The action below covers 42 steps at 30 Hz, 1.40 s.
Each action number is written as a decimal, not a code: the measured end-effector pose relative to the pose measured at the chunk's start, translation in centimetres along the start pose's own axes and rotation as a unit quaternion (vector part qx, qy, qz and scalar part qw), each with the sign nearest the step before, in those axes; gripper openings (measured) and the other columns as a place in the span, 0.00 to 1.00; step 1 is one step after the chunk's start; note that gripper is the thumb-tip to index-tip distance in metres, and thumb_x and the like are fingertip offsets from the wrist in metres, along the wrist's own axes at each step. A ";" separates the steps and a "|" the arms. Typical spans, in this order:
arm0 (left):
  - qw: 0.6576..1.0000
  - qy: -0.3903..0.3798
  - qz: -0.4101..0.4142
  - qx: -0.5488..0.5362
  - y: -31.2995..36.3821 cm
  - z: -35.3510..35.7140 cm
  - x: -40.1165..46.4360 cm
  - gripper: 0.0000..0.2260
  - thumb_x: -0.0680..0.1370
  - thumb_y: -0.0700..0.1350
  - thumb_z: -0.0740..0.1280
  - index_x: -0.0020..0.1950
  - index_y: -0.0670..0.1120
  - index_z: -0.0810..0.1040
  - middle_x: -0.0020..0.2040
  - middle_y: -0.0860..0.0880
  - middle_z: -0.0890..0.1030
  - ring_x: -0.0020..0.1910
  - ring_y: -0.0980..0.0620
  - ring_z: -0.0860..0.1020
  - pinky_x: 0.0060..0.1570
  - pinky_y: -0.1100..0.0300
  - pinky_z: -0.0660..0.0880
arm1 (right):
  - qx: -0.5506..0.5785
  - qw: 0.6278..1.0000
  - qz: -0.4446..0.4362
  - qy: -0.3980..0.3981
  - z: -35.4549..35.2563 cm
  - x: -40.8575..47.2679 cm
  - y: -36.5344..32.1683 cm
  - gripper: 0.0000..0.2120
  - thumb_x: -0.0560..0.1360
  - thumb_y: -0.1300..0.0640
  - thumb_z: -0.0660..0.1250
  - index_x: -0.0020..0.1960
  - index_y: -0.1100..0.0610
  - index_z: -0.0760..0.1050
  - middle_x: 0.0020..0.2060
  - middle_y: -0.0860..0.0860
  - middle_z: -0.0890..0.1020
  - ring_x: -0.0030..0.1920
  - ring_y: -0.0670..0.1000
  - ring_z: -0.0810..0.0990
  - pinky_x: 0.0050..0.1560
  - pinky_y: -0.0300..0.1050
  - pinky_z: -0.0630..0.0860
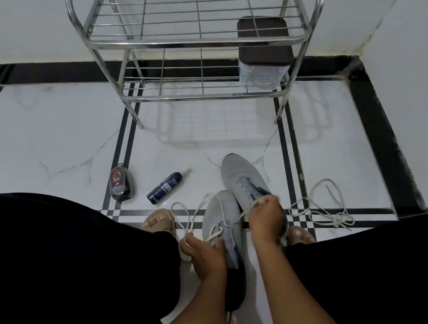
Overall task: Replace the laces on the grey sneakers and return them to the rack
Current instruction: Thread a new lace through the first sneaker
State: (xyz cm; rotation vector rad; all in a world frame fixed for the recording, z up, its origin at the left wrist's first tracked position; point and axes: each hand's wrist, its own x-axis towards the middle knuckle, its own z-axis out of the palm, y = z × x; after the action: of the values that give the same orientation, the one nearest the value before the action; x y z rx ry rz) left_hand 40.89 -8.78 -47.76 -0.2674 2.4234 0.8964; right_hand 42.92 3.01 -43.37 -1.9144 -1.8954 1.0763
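- 2 grey sneakers lie on the tiled floor [61,140] between the person's feet, both toes pointing to the rack.
- The near sneaker [222,214] has a white lace [187,218] partly threaded through it; the lace loops out to the left over the floor.
- The far sneaker [243,178] lies just beside the near one, a little more forward and to the right, and its eyelets show no lace.
- The left hand [204,252] has its fingers curled and pinches one end of the white lace at the left side of the near sneaker.
- The right hand [265,218] has its fingers closed around the other part of the same lace, pulled tight above the far sneaker's opening.
- A second loose lace [322,210] lies on the floor to the right, apart from both sneakers.
- The metal rack [195,38] stands against the wall ahead, and a clear box with a dark lid [264,42] sits on its lower shelf at the right.
- A dark spray bottle [164,188] lies on its side on the floor to the left of the sneakers, and a small dark shoe-polish container [121,183] stands near it.
- A foot in a beige sandal [159,220] is beside the left hand.
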 end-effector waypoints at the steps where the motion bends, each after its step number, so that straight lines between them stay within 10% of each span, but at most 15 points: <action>1: 1.000 -0.009 -0.009 0.003 0.0 -0.2 0.0 0.34 0.72 0.48 0.73 0.71 0.43 0.58 0.73 0.43 0.57 0.59 0.37 0.74 0.55 0.48 0.71 | 0.095 0.994 0.050 0.034 -1.0 1.0 -1.0 0.09 0.79 0.61 0.55 0.53 0.62 0.72 0.46 0.58 0.82 0.45 0.58 0.81 0.40 0.44 0.74; 6: 0.998 -0.043 -0.009 0.038 0.0 -0.9 -0.2 0.32 0.75 0.50 0.70 0.72 0.44 0.57 0.74 0.43 0.58 0.60 0.37 0.75 0.58 0.48 0.71 | 0.523 0.809 0.090 0.252 -9.8 4.9 -6.1 0.14 0.77 0.63 0.47 0.51 0.68 0.70 0.38 0.56 0.79 0.33 0.50 0.77 0.36 0.39 0.77; 9: 0.997 -0.059 -0.029 0.035 -0.1 -1.2 -0.2 0.37 0.73 0.50 0.72 0.74 0.46 0.53 0.74 0.42 0.58 0.62 0.38 0.74 0.60 0.49 0.70 | 0.392 0.872 -0.033 0.290 -12.0 3.7 -8.3 0.08 0.79 0.62 0.51 0.52 0.60 0.67 0.37 0.47 0.73 0.32 0.46 0.73 0.31 0.29 0.69; 12: 0.995 -0.085 -0.048 0.030 0.0 -1.2 -0.4 0.42 0.72 0.48 0.73 0.77 0.47 0.49 0.75 0.42 0.57 0.65 0.39 0.72 0.61 0.50 0.69 | 0.093 0.986 -0.133 0.045 -7.4 1.8 -6.0 0.07 0.80 0.57 0.57 0.54 0.54 0.72 0.38 0.49 0.78 0.36 0.49 0.78 0.31 0.36 0.73; 15: 0.989 -0.112 -0.094 0.031 0.0 -1.1 -0.2 0.44 0.74 0.49 0.70 0.77 0.47 0.42 0.71 0.41 0.66 0.64 0.40 0.73 0.60 0.53 0.70 | -0.218 0.936 -0.181 -0.207 -1.2 -0.2 0.0 0.12 0.79 0.56 0.58 0.58 0.51 0.77 0.53 0.54 0.81 0.51 0.57 0.80 0.49 0.47 0.77; 17: 0.985 -0.120 -0.122 0.030 -0.2 -1.1 0.2 0.37 0.79 0.50 0.63 0.78 0.45 0.43 0.67 0.41 0.73 0.61 0.43 0.76 0.60 0.57 0.71 | -0.296 0.903 -0.194 -0.241 1.4 -1.7 3.5 0.11 0.79 0.55 0.58 0.57 0.52 0.77 0.55 0.55 0.80 0.56 0.57 0.79 0.53 0.49 0.77; 24: 0.975 -0.111 -0.036 0.189 -0.3 -1.2 0.2 0.28 0.82 0.45 0.52 0.78 0.43 0.41 0.69 0.41 0.72 0.64 0.42 0.73 0.62 0.51 0.68 | -0.262 0.942 -0.148 -0.150 1.5 -0.1 3.8 0.09 0.77 0.57 0.60 0.50 0.57 0.78 0.50 0.56 0.81 0.50 0.59 0.81 0.45 0.47 0.75; 28: 0.967 -0.115 -0.016 0.226 -0.4 -1.2 0.4 0.32 0.81 0.43 0.57 0.78 0.42 0.40 0.68 0.40 0.72 0.64 0.42 0.73 0.63 0.49 0.69 | -0.023 0.997 -0.012 0.068 -1.5 0.9 2.1 0.05 0.73 0.61 0.63 0.45 0.57 0.77 0.46 0.56 0.80 0.47 0.60 0.79 0.44 0.49 0.76; 32: 0.956 -0.136 0.007 0.261 -0.2 -1.5 0.1 0.32 0.81 0.44 0.58 0.78 0.44 0.42 0.68 0.41 0.72 0.64 0.42 0.73 0.61 0.50 0.69 | 0.134 0.960 0.144 0.198 -4.8 3.2 1.7 0.09 0.75 0.63 0.61 0.51 0.60 0.78 0.50 0.59 0.82 0.50 0.63 0.80 0.48 0.52 0.77; 37: 0.959 -0.133 0.063 0.242 -0.2 -1.6 -0.5 0.22 0.79 0.59 0.56 0.68 0.48 0.63 0.60 0.42 0.78 0.59 0.42 0.77 0.54 0.52 0.72 | -0.073 0.989 -0.043 0.121 -3.2 -0.3 0.8 0.21 0.77 0.64 0.61 0.69 0.55 0.68 0.70 0.54 0.66 0.50 0.61 0.81 0.46 0.51 0.75; 42: 0.955 -0.078 0.080 0.274 0.3 -2.2 0.3 0.16 0.82 0.54 0.49 0.63 0.50 0.70 0.61 0.45 0.76 0.60 0.44 0.75 0.53 0.52 0.71 | -0.269 0.907 -0.253 -0.201 0.4 -1.6 2.1 0.11 0.78 0.57 0.60 0.59 0.53 0.76 0.59 0.53 0.75 0.55 0.58 0.78 0.50 0.48 0.74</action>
State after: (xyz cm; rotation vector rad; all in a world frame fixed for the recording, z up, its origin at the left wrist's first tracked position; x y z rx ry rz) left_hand 39.60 -9.96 -46.43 0.2016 2.4517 0.2646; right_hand 44.47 1.13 -44.45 -1.3096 -2.9561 0.8795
